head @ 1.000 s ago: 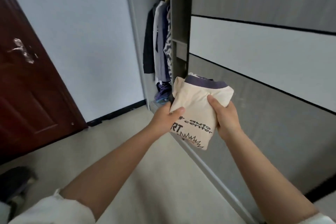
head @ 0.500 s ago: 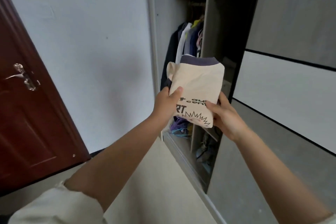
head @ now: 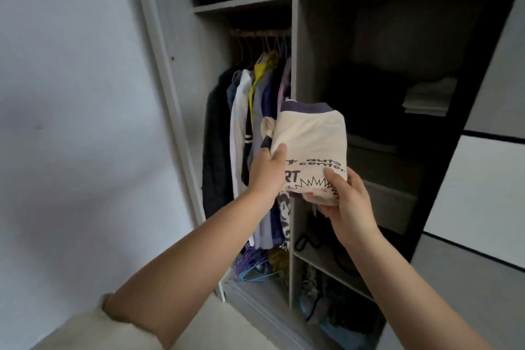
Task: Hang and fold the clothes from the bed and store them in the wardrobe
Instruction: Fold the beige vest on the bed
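The storing step is in hand: a folded cream cotton T-shirt with a dark purple collar and black print (head: 311, 150) is held up in front of the open grey wardrobe (head: 295, 65), level with its shelved right-hand compartment. The left hand (head: 267, 172) grips the shirt's left edge, thumb on top; the right hand (head: 345, 196) clamps its lower right corner from beneath. Hanging garments on a rail (head: 255, 128) fill the left bay. A small pale folded stack (head: 429, 96) sits on a dark shelf beyond. The next move probably calls for carrying the bundle forward and right onto a shelf, kept flat so the fold survives.
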`<action>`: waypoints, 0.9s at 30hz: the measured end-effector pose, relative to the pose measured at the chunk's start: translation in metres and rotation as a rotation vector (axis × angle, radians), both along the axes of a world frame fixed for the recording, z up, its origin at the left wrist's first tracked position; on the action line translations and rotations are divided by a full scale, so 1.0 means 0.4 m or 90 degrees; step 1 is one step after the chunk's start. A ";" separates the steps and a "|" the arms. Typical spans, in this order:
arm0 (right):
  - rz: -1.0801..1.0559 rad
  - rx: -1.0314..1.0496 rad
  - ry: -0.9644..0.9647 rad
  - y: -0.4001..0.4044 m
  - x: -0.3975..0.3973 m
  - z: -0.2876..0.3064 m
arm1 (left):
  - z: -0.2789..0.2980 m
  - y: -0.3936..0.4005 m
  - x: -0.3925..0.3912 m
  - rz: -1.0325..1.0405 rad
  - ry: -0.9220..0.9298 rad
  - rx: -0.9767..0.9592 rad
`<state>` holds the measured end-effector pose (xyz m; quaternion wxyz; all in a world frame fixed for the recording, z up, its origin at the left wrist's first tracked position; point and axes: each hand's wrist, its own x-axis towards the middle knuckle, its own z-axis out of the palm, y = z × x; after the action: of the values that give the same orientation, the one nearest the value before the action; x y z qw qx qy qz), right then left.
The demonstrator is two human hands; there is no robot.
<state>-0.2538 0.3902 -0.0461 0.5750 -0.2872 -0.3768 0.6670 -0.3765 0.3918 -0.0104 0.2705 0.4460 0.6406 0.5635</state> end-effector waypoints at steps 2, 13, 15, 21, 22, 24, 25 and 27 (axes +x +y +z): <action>-0.098 -0.019 0.016 0.070 -0.028 0.002 | 0.006 0.113 -0.018 -0.061 0.013 -0.006; -0.442 -0.096 0.157 0.455 0.014 0.028 | -0.006 0.597 0.123 -0.303 -0.109 -0.014; -0.494 -0.073 0.147 0.539 0.047 0.052 | 0.012 0.682 0.155 -0.375 -0.139 -0.011; -0.637 0.012 0.149 0.768 0.183 0.155 | 0.112 0.926 0.319 -0.503 -0.188 -0.016; -0.662 0.024 0.144 0.803 0.212 0.174 | 0.135 0.962 0.351 -0.524 -0.189 -0.009; -0.721 0.046 0.091 0.868 0.274 0.207 | 0.174 1.021 0.422 -0.551 -0.140 0.025; -0.753 0.057 0.062 0.900 0.308 0.223 | 0.191 1.047 0.456 -0.557 -0.121 0.041; -0.820 0.057 -0.026 0.965 0.379 0.227 | 0.207 1.097 0.513 -0.586 -0.096 0.038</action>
<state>-0.1022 0.7763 0.0448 0.8644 -0.4440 -0.1676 0.1663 -0.1712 0.8305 0.0723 0.5249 0.6492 0.3382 0.4342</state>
